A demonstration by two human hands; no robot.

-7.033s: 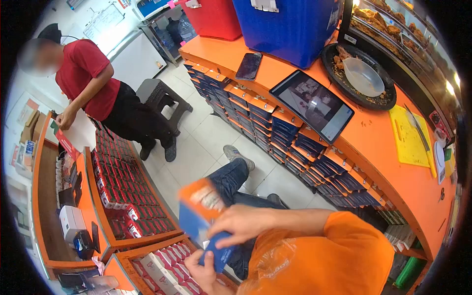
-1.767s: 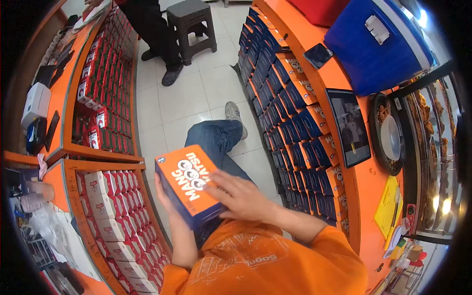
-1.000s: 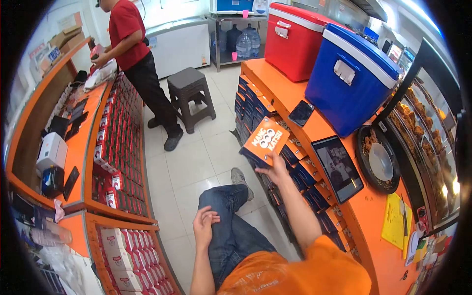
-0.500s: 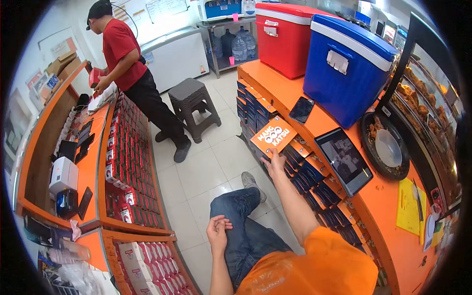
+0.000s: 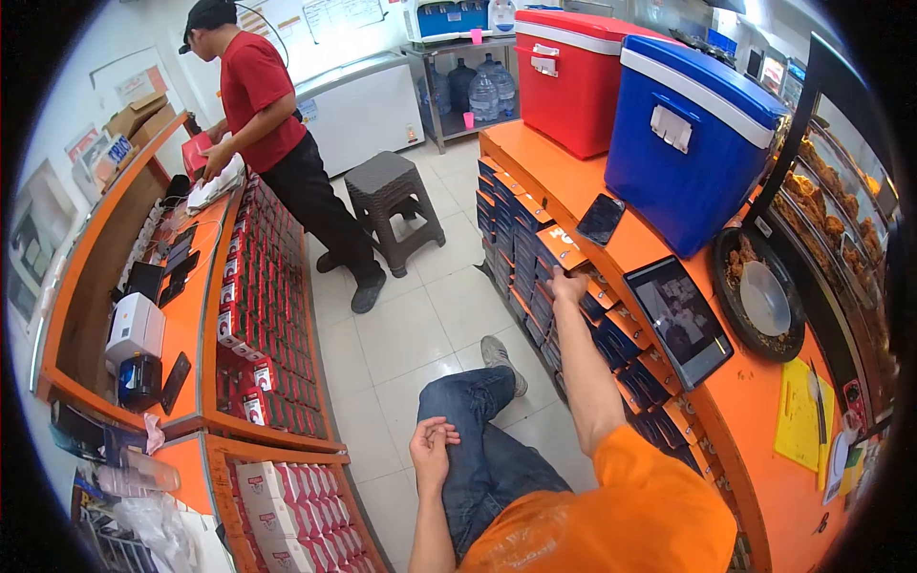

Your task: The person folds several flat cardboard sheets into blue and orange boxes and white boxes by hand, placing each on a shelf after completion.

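Right hand [image 5: 570,285] at near side of orange-topped box [image 5: 562,247], which sits among stacked boxes [image 5: 516,250] along orange counter's [image 5: 764,435] inner edge, near the phone [image 5: 601,219]; cannot tell whether fingers grasp. Left hand [image 5: 435,445] empty, fingers loosely curled, by the jeans [image 5: 468,420].

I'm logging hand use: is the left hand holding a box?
No, the left hand is empty beside the jeans, while the right hand is at the stacked boxes.

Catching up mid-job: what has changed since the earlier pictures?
The left hand has let go of the orange-topped box. The right hand has carried it forward and right to the blue-and-orange stacks, and is at its near edge. The blue cooler and tablet stayed put.
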